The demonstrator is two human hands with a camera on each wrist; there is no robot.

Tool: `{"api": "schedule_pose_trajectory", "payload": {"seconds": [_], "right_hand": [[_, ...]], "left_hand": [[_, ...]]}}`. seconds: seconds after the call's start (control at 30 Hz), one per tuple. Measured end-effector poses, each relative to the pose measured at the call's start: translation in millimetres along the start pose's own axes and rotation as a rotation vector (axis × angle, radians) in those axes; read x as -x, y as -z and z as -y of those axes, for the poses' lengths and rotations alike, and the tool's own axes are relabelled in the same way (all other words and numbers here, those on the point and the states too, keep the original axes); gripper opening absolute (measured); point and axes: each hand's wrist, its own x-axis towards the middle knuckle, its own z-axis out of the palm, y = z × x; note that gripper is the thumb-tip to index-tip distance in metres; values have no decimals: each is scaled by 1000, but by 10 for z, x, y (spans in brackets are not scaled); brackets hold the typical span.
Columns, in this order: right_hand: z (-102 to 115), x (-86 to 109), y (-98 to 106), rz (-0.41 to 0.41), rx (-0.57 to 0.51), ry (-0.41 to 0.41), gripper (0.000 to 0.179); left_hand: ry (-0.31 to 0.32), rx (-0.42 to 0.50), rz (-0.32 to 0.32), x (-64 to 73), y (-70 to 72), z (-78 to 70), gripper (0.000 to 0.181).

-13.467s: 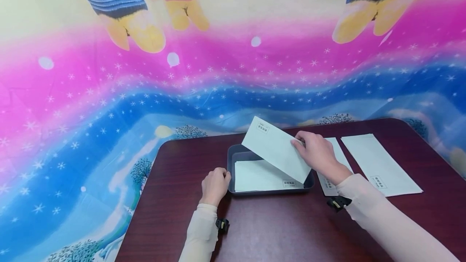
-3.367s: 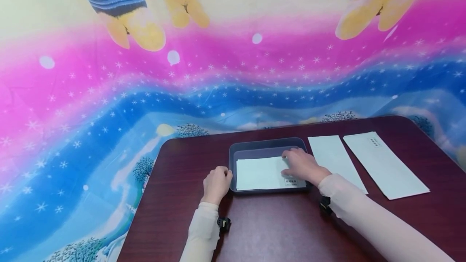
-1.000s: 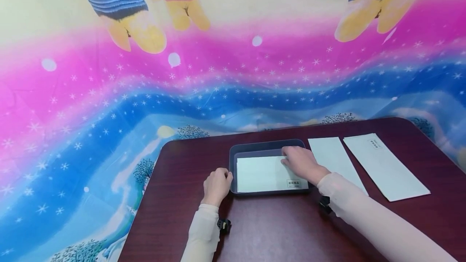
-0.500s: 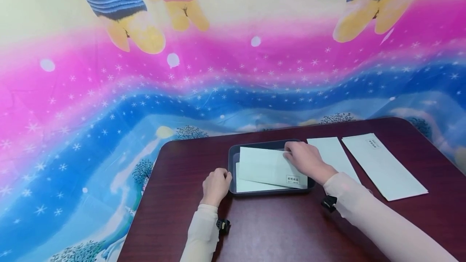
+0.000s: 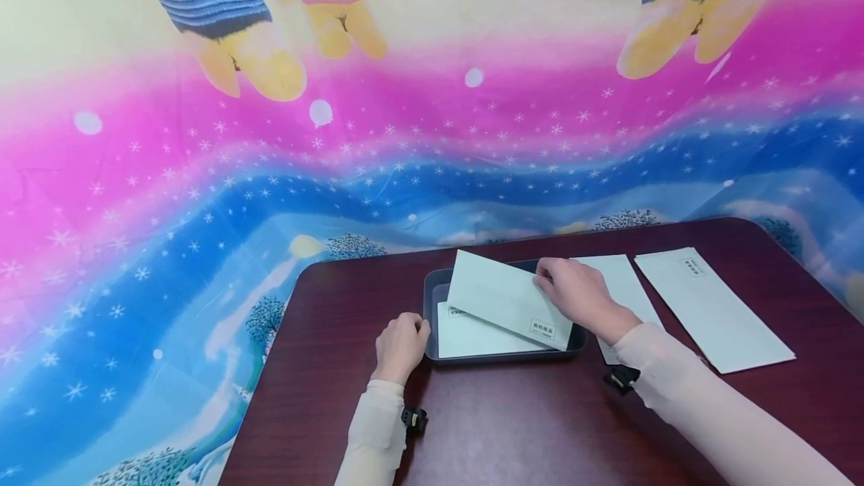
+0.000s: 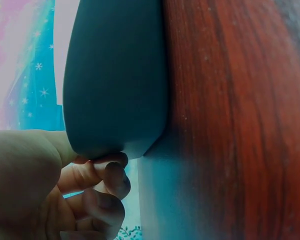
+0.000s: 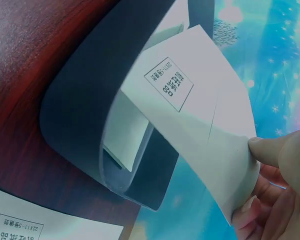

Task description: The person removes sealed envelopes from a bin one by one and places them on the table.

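Note:
A pale envelope (image 5: 502,292) with a printed box at one corner is pinched by my right hand (image 5: 582,297). It slants up over a dark grey tray (image 5: 435,357), its near right corner low inside the rim. More pale envelopes (image 5: 475,338) lie flat in the tray, partly covered by the raised one. In the right wrist view the thumb presses on the envelope's (image 7: 205,115) face, with the fingers behind, and the paper bends a little. My left hand (image 5: 400,342) grips the tray's left end; the left wrist view shows its thumb and curled fingers at the tray wall (image 6: 120,75).
To the right of the tray lies a pale envelope pile (image 5: 624,287), partly behind the right hand. Farther right is another envelope pile (image 5: 715,313), label at its far end. The dark red wooden table (image 5: 513,426) ends at a patterned curtain (image 5: 432,133) behind.
Since 3.4 s ago my right hand has taken the top envelope from the tray and raised its left end, moving slightly right. The far-right pile's top label sat at the near end 13.5 s ago.

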Motion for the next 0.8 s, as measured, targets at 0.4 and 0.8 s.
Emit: {"api": "schedule_pose_trajectory", "payload": {"seconds": [0.4,0.8], "right_hand": [[15,54,88,-70,-26,-7,13],[-7,95,200,-112,-35,-7,13]], "left_hand": [[-8,-11,5,5,12,-26,49],[-7,-1,8,19,33,-39,49]]}}
